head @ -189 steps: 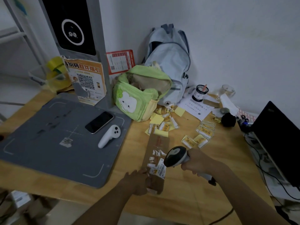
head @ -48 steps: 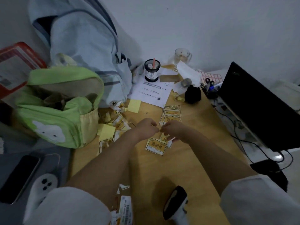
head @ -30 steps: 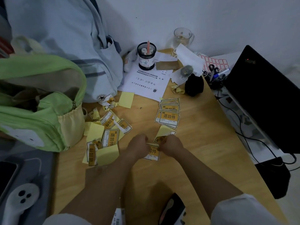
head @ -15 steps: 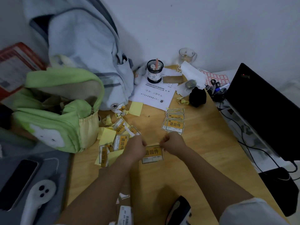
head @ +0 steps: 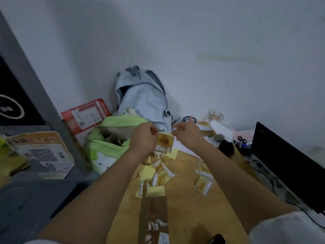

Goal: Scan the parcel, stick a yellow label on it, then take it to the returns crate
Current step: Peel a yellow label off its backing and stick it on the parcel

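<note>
Both my hands are raised above the wooden table. My left hand (head: 144, 137) pinches the left edge of a yellow label (head: 165, 142) that hangs between the hands. My right hand (head: 187, 135) pinches a thin white strip at the label's top right corner. The brown parcel (head: 153, 216) lies flat on the table below, between my forearms, with a white shipping label at its near end. The dark scanner (head: 217, 239) shows only as a tip at the bottom edge, right of the parcel.
Loose yellow labels (head: 203, 185) and backing scraps (head: 153, 180) litter the wooden table (head: 186, 205). A green bag (head: 107, 143) and pale blue backpack (head: 142, 99) stand behind them. A grey scanning mat (head: 29, 201) lies left; a black laptop (head: 288, 164) stands right.
Both hands have lifted the yellow label off the table and hold it higher, away from the pile. The view has tilted up, so the parcel shows below.
</note>
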A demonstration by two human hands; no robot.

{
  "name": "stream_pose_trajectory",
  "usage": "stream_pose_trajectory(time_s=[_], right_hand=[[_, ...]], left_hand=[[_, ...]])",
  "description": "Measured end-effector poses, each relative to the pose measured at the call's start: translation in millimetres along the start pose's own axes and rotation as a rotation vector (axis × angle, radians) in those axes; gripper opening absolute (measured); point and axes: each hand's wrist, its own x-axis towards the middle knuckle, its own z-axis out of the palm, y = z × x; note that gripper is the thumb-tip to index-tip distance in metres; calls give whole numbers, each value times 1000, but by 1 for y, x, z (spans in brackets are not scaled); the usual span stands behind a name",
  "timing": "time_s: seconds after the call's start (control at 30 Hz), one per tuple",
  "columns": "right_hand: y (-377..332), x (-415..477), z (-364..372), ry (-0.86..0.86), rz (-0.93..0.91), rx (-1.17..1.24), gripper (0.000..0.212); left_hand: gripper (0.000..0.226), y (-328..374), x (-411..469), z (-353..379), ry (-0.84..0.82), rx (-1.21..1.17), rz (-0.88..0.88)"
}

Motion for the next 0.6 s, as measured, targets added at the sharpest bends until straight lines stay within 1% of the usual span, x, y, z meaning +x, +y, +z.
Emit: stream_pose_trajectory(time_s=[0.13,0.2,0.3,0.33,0.47,0.5,0.6], right_hand=[[-45,-37,-7,69,-65,97,38],[-63,-53,-11,121,-96,111,33],[-91,-76,-18,180,-136,152,19],[-99,-83,-21,193,-138,185,19],[-129,-110,-30,243,-193,324,43],[-135,-116,-32,253,-198,352,46],[-148,-130,-36,236,-157,409,40]], left_hand=[[16,26,-23,-46,105,10,119],[15,40,-33,-67,125,-47,143],[18,62,-48,-98,129,-149,197],[20,69,-53,-107,132,-166,222],[17,92,-77,-135,193,-184,307],[17,96,-83,-140,196,-179,322],[20,102,-96,-151,132,-133,387]])
